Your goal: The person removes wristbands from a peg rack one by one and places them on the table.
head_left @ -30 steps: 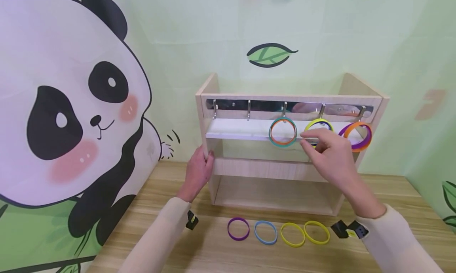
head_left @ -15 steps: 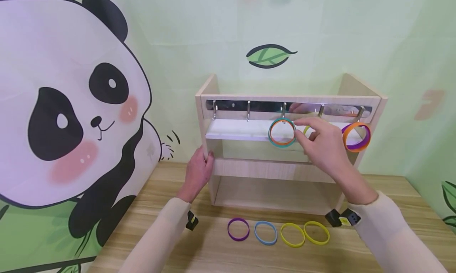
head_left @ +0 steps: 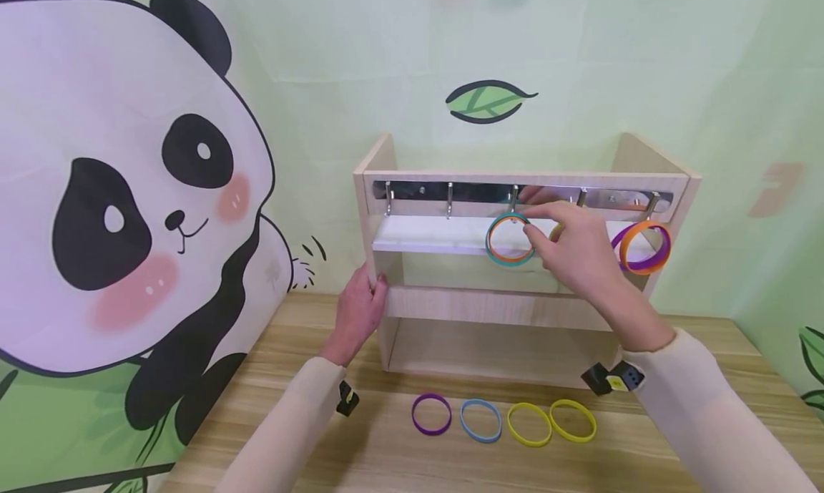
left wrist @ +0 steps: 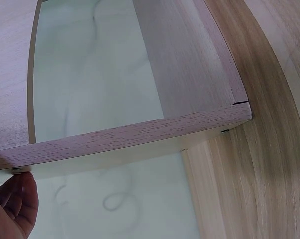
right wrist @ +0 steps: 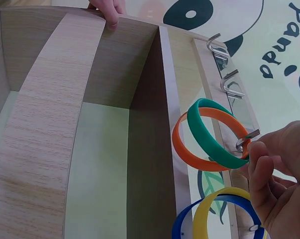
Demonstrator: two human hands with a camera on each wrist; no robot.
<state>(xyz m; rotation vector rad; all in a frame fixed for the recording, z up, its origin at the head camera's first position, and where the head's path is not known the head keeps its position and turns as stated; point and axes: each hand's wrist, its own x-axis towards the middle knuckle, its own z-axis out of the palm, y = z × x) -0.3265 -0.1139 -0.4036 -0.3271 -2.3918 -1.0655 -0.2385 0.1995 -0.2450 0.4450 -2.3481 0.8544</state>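
Note:
My right hand (head_left: 576, 246) is at the middle hook of a small wooden shelf (head_left: 476, 303). Its thumb and index finger pinch a teal wristband (right wrist: 205, 139), which hangs there together with an orange wristband (right wrist: 184, 158). On the hook to the right hang a yellow wristband (right wrist: 202, 216) and a blue wristband (right wrist: 178, 224), partly behind that hand in the head view. A purple wristband (head_left: 621, 244) and another orange wristband (head_left: 667, 246) share the rightmost hook. My left hand (head_left: 359, 310) grips the shelf's left side panel, fingers partly hidden behind it.
On the wooden table (head_left: 309, 436) before the shelf lie a purple wristband (head_left: 415, 423), a light blue wristband (head_left: 465, 425) and two yellow ones. The two left hooks (head_left: 449, 199) carry no bands. A panda-printed wall covering (head_left: 335, 64) stands behind.
My right hand has moved left, from in front of the yellow and blue bands to the teal band, which it now pinches. The left hand stays on the shelf.

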